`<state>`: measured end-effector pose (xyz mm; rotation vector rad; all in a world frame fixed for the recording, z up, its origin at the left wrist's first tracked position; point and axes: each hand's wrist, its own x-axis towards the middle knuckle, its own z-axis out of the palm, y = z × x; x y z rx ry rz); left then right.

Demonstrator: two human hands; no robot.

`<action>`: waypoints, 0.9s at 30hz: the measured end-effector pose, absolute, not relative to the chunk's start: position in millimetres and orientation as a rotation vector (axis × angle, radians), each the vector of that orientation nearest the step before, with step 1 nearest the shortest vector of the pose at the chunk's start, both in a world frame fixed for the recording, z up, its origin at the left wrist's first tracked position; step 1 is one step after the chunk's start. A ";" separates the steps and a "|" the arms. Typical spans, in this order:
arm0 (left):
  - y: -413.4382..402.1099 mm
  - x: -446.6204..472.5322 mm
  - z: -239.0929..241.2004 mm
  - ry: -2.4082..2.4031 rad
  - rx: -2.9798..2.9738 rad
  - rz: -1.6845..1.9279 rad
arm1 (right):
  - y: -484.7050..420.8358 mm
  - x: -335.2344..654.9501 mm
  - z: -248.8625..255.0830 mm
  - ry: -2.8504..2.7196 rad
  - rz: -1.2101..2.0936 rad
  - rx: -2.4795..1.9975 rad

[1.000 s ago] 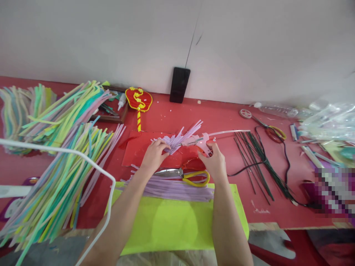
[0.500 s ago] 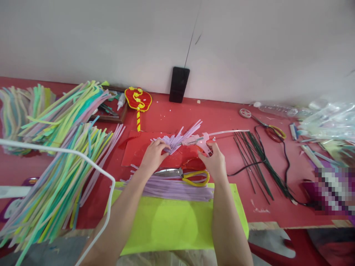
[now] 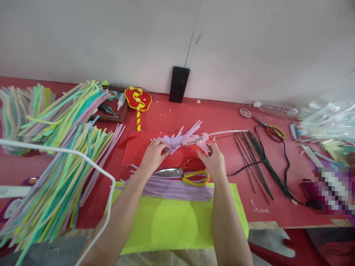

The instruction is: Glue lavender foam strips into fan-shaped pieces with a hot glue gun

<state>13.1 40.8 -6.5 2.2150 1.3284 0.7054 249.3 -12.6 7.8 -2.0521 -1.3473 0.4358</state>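
Note:
My left hand [image 3: 153, 155] presses down with curled fingers on a fan of lilac foam strips [image 3: 177, 138] lying on a red mat [image 3: 134, 151]. My right hand [image 3: 213, 159] is wrapped round the handle of a pink glue gun [image 3: 199, 140]. Its nozzle points left at the strips and a clear glue stick [image 3: 230, 132] juts out of its back to the right. Just below my hands, yellow-handled scissors [image 3: 185, 174] lie on a bundle of long lilac strips [image 3: 172, 187].
Big heaps of coloured foam strips [image 3: 55, 155] fill the left. A lime green sheet [image 3: 172, 221] lies at the near edge. Dark green wires [image 3: 257, 162] and a black cord [image 3: 277, 155] lie to the right. A phone [image 3: 179, 84] leans on the wall beside a red and yellow ornament [image 3: 138, 99].

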 end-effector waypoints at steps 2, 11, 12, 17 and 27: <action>41.2 12.3 -7.3 1.317 2.217 0.707 | -12.7 249.8 7.2 -1.355 0.427 -2.046; 41.1 12.8 -8.1 1.331 2.246 0.702 | -12.6 251.5 4.6 -1.353 0.428 -2.036; 40.9 12.9 -7.9 1.329 2.246 0.704 | -12.6 251.4 4.6 -1.354 0.427 -2.034; 40.6 12.6 -6.6 1.310 2.239 0.715 | -12.6 250.9 6.2 -1.353 0.432 -2.032; 40.7 11.8 -8.4 1.319 2.246 0.715 | -13.0 251.0 7.0 -1.347 0.448 -2.037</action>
